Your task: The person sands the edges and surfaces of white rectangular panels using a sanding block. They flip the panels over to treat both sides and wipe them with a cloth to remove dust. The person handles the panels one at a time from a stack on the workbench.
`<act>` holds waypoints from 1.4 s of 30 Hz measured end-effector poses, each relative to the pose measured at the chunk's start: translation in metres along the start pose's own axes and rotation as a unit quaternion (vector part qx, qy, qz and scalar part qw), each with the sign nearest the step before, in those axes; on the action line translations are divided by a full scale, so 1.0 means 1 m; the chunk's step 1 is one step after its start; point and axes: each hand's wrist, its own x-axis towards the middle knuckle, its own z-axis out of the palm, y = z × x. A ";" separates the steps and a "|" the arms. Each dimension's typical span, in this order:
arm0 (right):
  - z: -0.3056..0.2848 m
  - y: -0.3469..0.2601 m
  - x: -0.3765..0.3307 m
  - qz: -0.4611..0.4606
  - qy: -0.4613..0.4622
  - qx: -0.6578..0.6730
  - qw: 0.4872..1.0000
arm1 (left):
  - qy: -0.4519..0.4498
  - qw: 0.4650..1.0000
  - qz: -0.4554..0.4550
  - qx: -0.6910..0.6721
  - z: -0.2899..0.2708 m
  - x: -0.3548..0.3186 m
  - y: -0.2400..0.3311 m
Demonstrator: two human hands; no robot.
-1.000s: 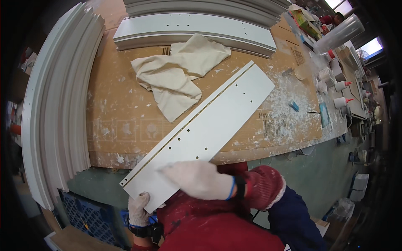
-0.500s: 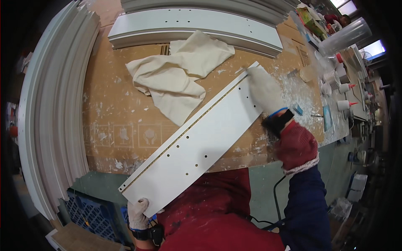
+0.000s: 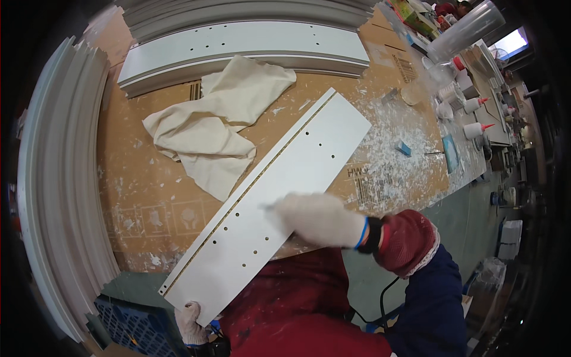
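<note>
Head view: white panel (image 3: 303, 166) under gloved hands

The panel lies slantwise over the cardboard-covered surface (image 3: 134, 190), its near end overhanging and gripped by the fingers of the left hand (image 3: 190, 326). A face-dressing step seems in hand; the right hand (image 3: 318, 219) is blurred, so whether anything is held cannot be told. Steady left-hand support appears to be called for next.

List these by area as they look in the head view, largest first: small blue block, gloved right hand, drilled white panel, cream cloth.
1. Drilled white panel
2. Cream cloth
3. Gloved right hand, though nearness to the camera may enlarge it
4. Small blue block
</note>
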 end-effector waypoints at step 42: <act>0.099 -0.173 0.086 -0.008 -0.056 -0.052 0.997 | 0.011 0.739 0.463 0.488 0.010 0.017 -0.024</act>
